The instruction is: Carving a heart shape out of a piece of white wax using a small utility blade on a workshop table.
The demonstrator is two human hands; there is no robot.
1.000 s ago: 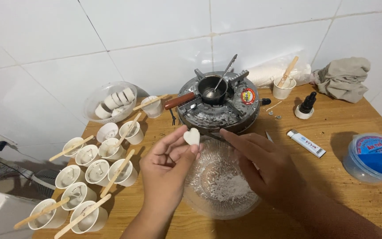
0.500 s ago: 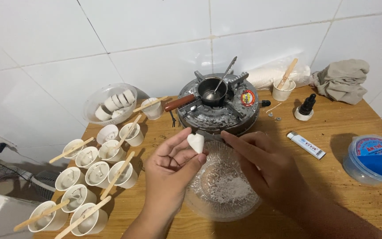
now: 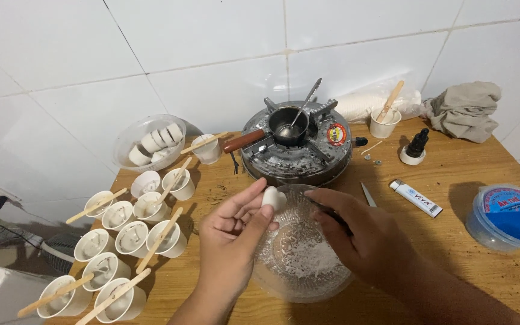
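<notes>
L hand (image 3: 233,232) fingers pinch wax piece (image 3: 272,197) over glass bowl (image 3: 299,265); R hand (image 3: 362,232) fingers grip blade (image 3: 369,195), tip pointing away

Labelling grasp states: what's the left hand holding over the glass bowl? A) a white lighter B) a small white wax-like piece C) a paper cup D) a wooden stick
B: the left hand pinches a small white piece at its fingertips above the glass bowl; the lighter lies on the table, and the sticks and cups sit off to the left.
</notes>
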